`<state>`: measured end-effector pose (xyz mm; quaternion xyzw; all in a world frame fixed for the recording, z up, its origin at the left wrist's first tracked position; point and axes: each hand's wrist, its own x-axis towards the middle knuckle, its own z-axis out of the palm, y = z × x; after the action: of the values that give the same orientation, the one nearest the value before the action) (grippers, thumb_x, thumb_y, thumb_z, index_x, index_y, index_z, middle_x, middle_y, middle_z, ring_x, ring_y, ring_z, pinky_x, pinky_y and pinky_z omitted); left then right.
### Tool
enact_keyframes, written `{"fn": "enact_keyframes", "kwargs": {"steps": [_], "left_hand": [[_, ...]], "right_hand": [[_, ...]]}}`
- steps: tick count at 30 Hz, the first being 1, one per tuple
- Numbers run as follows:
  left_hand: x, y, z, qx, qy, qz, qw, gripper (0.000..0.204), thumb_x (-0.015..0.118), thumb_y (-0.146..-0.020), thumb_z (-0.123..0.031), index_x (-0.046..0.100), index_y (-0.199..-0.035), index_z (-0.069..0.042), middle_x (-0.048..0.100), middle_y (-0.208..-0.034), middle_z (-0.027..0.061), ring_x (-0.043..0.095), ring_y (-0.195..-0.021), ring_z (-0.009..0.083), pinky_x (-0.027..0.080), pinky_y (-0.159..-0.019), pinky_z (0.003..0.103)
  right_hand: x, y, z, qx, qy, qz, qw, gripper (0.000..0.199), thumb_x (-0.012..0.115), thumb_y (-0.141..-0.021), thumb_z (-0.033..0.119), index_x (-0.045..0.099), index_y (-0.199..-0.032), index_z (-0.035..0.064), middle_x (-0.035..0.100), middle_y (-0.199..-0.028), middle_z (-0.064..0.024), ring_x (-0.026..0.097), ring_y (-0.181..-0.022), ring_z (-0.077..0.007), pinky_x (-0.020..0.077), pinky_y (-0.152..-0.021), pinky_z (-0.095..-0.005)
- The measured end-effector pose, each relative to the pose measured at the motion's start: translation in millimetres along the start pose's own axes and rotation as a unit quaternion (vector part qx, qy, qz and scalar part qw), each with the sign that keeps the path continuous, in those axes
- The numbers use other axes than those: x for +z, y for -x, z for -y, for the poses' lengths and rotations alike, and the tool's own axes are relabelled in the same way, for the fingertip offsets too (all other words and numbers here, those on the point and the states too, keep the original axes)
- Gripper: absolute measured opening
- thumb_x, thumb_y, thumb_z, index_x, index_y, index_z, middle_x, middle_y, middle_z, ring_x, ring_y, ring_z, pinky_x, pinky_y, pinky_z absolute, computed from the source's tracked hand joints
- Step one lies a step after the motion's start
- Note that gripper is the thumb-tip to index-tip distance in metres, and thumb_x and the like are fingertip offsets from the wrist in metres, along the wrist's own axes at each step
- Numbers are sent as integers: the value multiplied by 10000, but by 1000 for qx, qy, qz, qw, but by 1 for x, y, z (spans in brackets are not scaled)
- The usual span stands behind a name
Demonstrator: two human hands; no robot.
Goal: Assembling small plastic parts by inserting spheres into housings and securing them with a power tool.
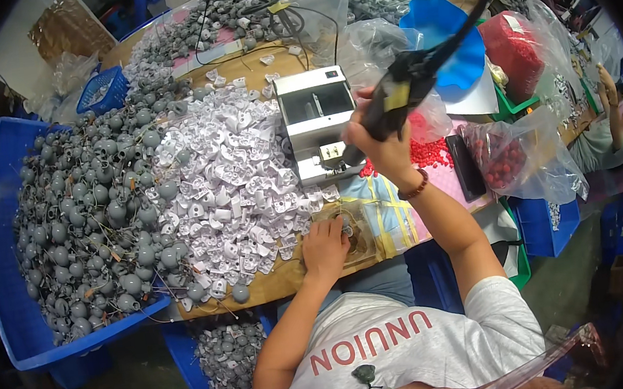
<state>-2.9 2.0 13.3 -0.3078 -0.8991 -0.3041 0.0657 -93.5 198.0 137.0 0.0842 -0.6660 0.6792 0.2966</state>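
Observation:
My right hand (385, 146) is wrapped round a black electric screwdriver (398, 96) with a yellow patch and a thick black cable. Its lower end reaches the front of a white screw feeder (319, 122) with a dark window. On the table in front of the feeder, my left hand (324, 249) has its fingers closed at a small grey round part (347, 227), largely covered by the fingertips. This part sits at a brownish, tape-covered work spot (363, 236). White plastic pieces (228, 180) lie heaped just left of that hand.
A large blue bin (8, 299) at left overflows with grey ball-shaped parts with wires (96, 215). Right of the feeder are red beads (431, 154), a black phone (465, 167), a bag of red balls (503, 161) and a blue bowl (455, 53). Another person (602, 138) sits at far right.

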Motion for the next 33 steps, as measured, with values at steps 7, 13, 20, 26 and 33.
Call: {"fn": "enact_keyframes", "kwargs": {"steps": [7, 13, 20, 26, 33], "left_hand": [[3, -1, 1, -6, 4, -6, 1000, 382, 742, -740, -118, 681, -1113, -63, 648, -972, 121, 607, -964, 328, 536, -806, 440], [1, -1, 1, -1, 10, -2, 1000, 391, 733, -745, -119, 675, -1128, -69, 646, -981, 101, 609, -972, 305, 541, -786, 430], [2, 0, 1, -25, 9, 9, 1000, 297, 747, -759, -171, 655, -1019, -60, 643, -979, 107, 607, -980, 326, 531, -807, 462], [4, 0, 2, -40, 0, 25, 999, 282, 743, -787, -215, 636, -1000, -64, 633, -980, 90, 607, -993, 320, 532, -791, 466], [0, -3, 0, -23, 21, 7, 1000, 320, 720, -749, -145, 615, -1046, -87, 594, -940, 96, 603, -935, 314, 531, -721, 456]], "right_hand": [[34, -21, -28, 42, 48, 5, 998, 358, 730, -852, -30, 539, -1154, -7, 644, -834, -32, 650, -678, -125, 544, -640, -283], [27, 1, -27, 169, 43, 46, 984, 409, 779, -822, 58, 572, -1172, 21, 605, -835, -7, 576, -687, -79, 482, -608, -262], [18, 82, 9, 164, 40, 49, 984, 205, 750, -817, -17, 628, -980, 7, 666, -836, -26, 639, -732, -108, 533, -675, -278], [15, 99, 7, 144, 14, 65, 987, 271, 732, -835, -40, 616, -1077, -4, 663, -852, -32, 625, -740, -109, 509, -671, -271], [7, 120, -8, 67, 70, 79, 992, 548, 744, -811, -42, 479, -1289, -2, 643, -883, -30, 621, -782, -113, 513, -711, -288]]}}
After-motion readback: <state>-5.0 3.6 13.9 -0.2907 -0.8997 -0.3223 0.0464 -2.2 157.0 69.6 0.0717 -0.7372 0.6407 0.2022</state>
